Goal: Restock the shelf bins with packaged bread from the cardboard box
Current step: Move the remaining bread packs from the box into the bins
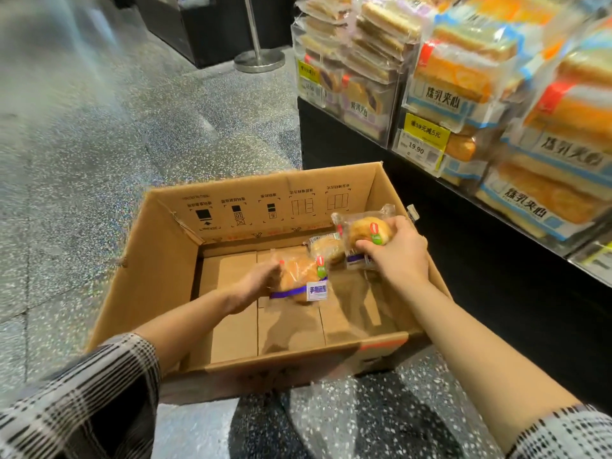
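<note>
Speckled floor (99,154) holds an open cardboard box (159,260); inside, the left hand (255,281) and right hand (394,250) each have fingers clamped on a packaged bun.

Before me on the floor (99,144) I see the cardboard box (172,260), with the shelf bins (430,104) behind it to the right. Inside, my left hand (255,283) grips one bread packet (303,281); my right hand (397,250) holds another (362,228) above the box's right side. A third packet (326,248) lies between them, against the far wall.
</note>
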{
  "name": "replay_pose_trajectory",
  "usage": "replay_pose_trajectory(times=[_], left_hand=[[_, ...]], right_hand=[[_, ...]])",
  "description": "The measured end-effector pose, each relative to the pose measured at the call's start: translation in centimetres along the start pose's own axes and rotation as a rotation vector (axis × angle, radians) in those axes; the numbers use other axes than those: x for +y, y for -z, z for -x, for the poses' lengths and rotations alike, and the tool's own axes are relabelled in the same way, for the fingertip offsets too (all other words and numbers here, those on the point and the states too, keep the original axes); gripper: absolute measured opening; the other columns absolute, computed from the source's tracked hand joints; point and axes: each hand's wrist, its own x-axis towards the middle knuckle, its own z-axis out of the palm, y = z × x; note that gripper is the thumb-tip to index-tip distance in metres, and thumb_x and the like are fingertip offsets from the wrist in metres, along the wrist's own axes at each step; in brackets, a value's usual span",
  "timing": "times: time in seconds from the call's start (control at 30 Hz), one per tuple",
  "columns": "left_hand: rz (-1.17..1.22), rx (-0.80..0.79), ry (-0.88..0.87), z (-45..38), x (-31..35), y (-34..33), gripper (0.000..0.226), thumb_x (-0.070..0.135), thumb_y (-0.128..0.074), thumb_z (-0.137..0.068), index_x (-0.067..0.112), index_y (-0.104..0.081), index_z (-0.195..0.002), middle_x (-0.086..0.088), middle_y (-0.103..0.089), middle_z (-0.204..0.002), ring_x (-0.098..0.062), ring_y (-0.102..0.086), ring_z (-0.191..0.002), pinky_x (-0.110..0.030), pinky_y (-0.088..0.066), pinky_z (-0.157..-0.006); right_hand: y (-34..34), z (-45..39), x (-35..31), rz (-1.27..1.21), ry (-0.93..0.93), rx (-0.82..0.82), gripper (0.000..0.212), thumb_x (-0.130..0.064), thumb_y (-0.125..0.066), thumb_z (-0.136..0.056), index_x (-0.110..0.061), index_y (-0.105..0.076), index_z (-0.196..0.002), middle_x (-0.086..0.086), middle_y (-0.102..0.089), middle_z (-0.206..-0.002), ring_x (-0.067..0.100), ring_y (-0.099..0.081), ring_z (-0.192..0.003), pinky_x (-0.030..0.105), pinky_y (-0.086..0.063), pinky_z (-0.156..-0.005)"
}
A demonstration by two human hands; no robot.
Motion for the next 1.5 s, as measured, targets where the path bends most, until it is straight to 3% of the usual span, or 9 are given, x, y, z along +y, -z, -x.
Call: replay_pose_trajectory(times=[0.13,0.27,0.4,0.57,0.73,0.87,1.17,1.33,1.5], left_hand=[[0.086,0.08,-0.102,1.2,4.5,-2.0,0.038,0.042,-0.046,-0.096,0.014,-0.06,-0.116,-0.012,-0.067,-0.113,-0.025,-0.065,-0.102,-0.032,-0.053,-0.086],[0.202,0.148,-0.152,2.1,8.7,-4.6,0.031,0.036,-0.044,-0.097,0.018,-0.06,-0.116,-0.009,-0.071,-0.104,-0.021,-0.07,-0.087,-0.03,-0.058,-0.063],[0.327,0.152,-0.27,3.0,12.9,-8.4,0.023,0.025,-0.041,-0.099,0.019,-0.063,-0.097,-0.001,-0.073,-0.081,-0.008,-0.07,-0.069,-0.025,-0.055,-0.063],[0.345,-0.037,-0.316,4.2,17.7,-15.2,0.03,0.041,-0.05,-0.092,0.02,-0.068,-0.104,-0.013,-0.07,-0.103,-0.029,-0.067,-0.097,-0.045,-0.054,-0.087],[0.36,-0.326,-0.309,5.8,20.9,-23.2,0.052,0.056,-0.048,-0.075,0.017,-0.063,-0.105,-0.005,-0.074,-0.083,-0.017,-0.071,-0.067,-0.03,-0.057,-0.053],[0.4,-0.585,-0.331,7.7,23.8,-29.0,0.076,0.067,-0.085,-0.036,0.018,-0.071,-0.092,-0.003,-0.073,-0.073,-0.015,-0.068,-0.052,-0.024,-0.047,-0.032],[0.442,-0.889,-0.208,9.6,28.0,-38.9,0.073,0.031,-0.091,-0.013,0.019,-0.078,-0.084,-0.007,-0.074,-0.081,-0.022,-0.07,-0.061,-0.028,-0.051,-0.039],[0.382,-0.894,-0.267,10.2,30.4,-41.9,0.077,0.017,-0.084,-0.03,0.009,-0.062,-0.102,-0.008,-0.074,-0.086,-0.019,-0.072,-0.073,-0.031,-0.056,-0.051],[0.323,-0.885,-0.359,10.3,32.4,-42.8,0.079,0.022,-0.087,-0.045,0.006,-0.055,-0.114,-0.011,-0.073,-0.097,-0.021,-0.072,-0.085,-0.031,-0.059,-0.061]], right_hand=[[3.1,1.4,-1.7,-0.026,0.076,0.042,0.047,-0.037,-0.079,-0.075,-0.028,-0.052,-0.113,-0.012,-0.056,-0.102,0.007,-0.056,-0.094,0.032,-0.054,-0.082],[7.9,2.9,-3.4,-0.148,0.069,0.103,0.048,-0.036,-0.082,-0.071,-0.025,-0.054,-0.107,-0.014,-0.055,-0.095,0.003,-0.053,-0.086,0.012,-0.042,-0.068],[14.5,5.1,-2.8,-0.234,0.033,0.164,0.048,-0.032,-0.087,-0.065,-0.022,-0.057,-0.101,-0.014,-0.06,-0.088,0.002,-0.058,-0.079,0.014,-0.046,-0.067],[23.1,9.6,0.0,-0.55,-0.073,0.177,0.04,-0.01,-0.081,-0.07,-0.011,-0.061,-0.104,0.0,-0.072,-0.09,0.004,-0.069,-0.072,0.01,-0.051,-0.06],[30.5,13.8,2.7,-0.618,-0.114,0.262,0.043,-0.011,-0.077,-0.073,-0.008,-0.061,-0.113,0.005,-0.074,-0.098,0.013,-0.072,-0.086,0.016,-0.055,-0.07],[36.7,17.4,4.3,-0.619,-0.13,0.34,0.044,-0.025,-0.073,-0.076,-0.012,-0.061,-0.116,0.003,-0.074,-0.102,0.014,-0.071,-0.093,0.026,-0.054,-0.083],[48.5,23.3,8.5,-0.861,-0.361,0.489,0.028,-0.035,-0.052,-0.095,-0.012,-0.068,-0.092,0.003,-0.074,-0.078,0.015,-0.071,-0.069,0.026,-0.054,-0.047],[53.5,21.8,11.1,-0.902,-0.516,0.53,0.02,-0.033,-0.057,-0.094,-0.015,-0.061,-0.098,0.001,-0.065,-0.069,0.01,-0.062,-0.05,0.019,-0.045,-0.038],[54.8,18.9,11.3,-0.84,-0.627,0.501,0.018,-0.028,-0.06,-0.093,-0.012,-0.06,-0.099,0.005,-0.063,-0.088,0.013,-0.061,-0.064,0.018,-0.047,-0.038]])
